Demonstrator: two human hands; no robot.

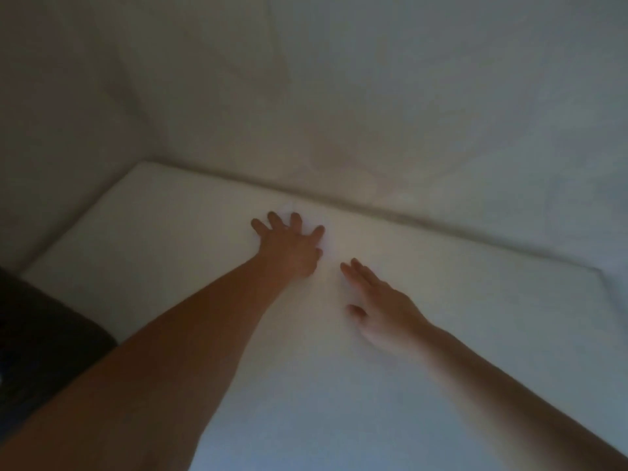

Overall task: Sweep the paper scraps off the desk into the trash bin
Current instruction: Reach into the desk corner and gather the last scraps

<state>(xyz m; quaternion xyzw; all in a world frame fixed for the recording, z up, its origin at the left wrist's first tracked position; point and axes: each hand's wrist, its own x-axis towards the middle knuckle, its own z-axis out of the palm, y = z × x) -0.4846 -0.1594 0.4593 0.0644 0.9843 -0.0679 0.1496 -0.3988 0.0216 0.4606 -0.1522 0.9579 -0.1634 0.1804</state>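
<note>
The picture is dim and blurred. My left hand (289,244) lies flat on the white desk (441,317) near its back edge, fingers spread. A faint white paper scrap (307,219) seems to lie under and just beyond its fingertips; its outline is hard to tell. My right hand (377,300) rests palm down a little nearer to me and to the right, fingers together and pointing toward the left hand, holding nothing. No trash bin shows in the view.
Pale walls (373,96) meet the desk along its back and left sides, forming a corner at upper left. A dark object (40,334) sits beyond the desk's left front edge. The desk's right end (601,277) shows at far right.
</note>
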